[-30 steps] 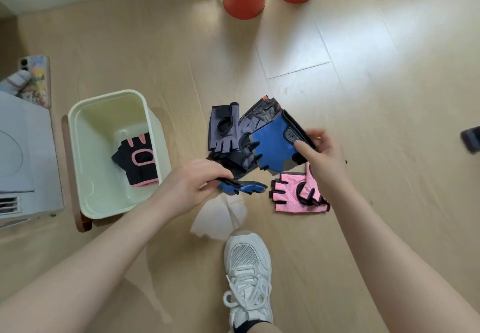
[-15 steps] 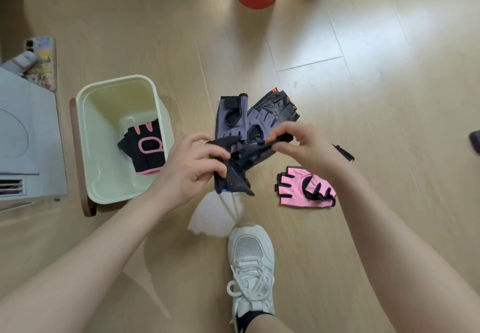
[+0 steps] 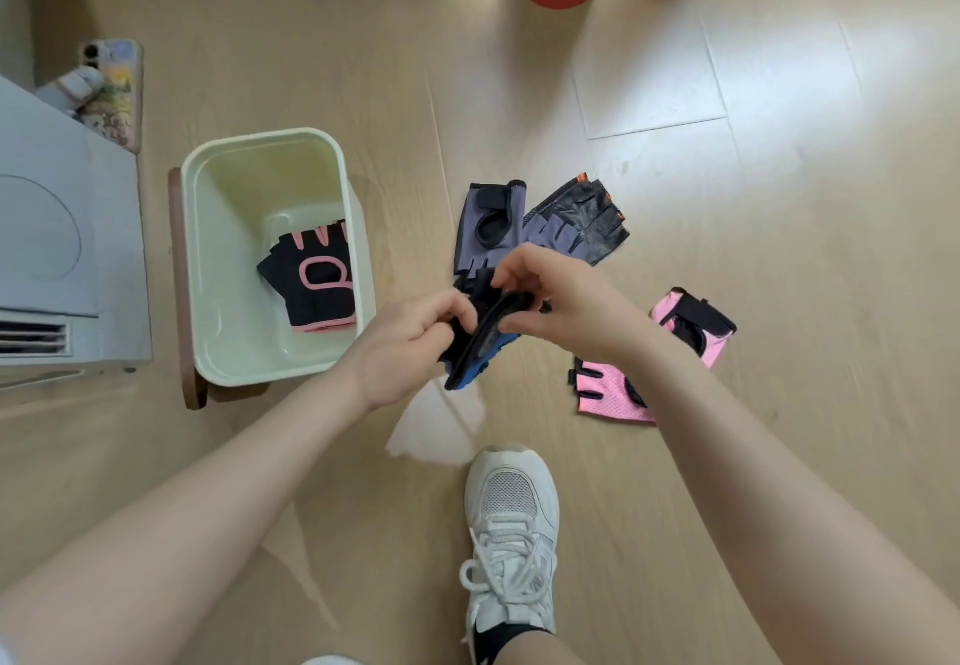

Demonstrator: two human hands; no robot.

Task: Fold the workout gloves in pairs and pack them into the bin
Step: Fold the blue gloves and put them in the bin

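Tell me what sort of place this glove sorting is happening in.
Probably a room in a home, with the person working on the floor: pale wood-look floorboards, a phone in a decorated case lying on them, and a pale plastic bin beside a white appliance.

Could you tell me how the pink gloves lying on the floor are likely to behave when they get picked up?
The pink gloves look like thin mesh fabric lying flat and slightly rumpled, so they would probably flop and drape rather than hold shape. They seem light for their size. The blue gloves bend readily between the left hand and right hand, suggesting similar softness.
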